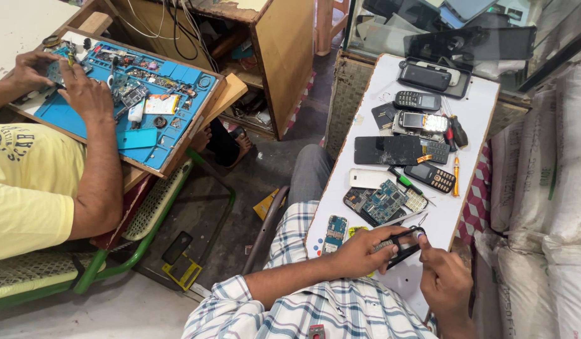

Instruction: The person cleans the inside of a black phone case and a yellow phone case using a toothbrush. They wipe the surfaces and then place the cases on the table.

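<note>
- Left hand (359,250), lower centre of the frame: fingers closed around a small dark phone part (400,243), pinning it steady above the near end of the white board (476,103).
- Right hand (442,276), lower right: fingertips pinched at the part's right end, seemingly on a thin tool; the tool itself is too small to make out.
- Bare green circuit board (386,201), centre right: lying on the white board just above the hands, within easy reach.
- Small blue circuit board (335,231): flat on the board's left edge, beside the left hand.
- Cracked black smartphone (388,150) and keypad phones (417,100), upper right: laid in a row further up the board, apart from the piece in hand.
- Orange screwdriver (456,176): resting at the board's right edge.
- Co-worker's hand (83,91), upper left: lying on a blue repair mat (140,138) strewn with parts; a separate workstation.
</note>
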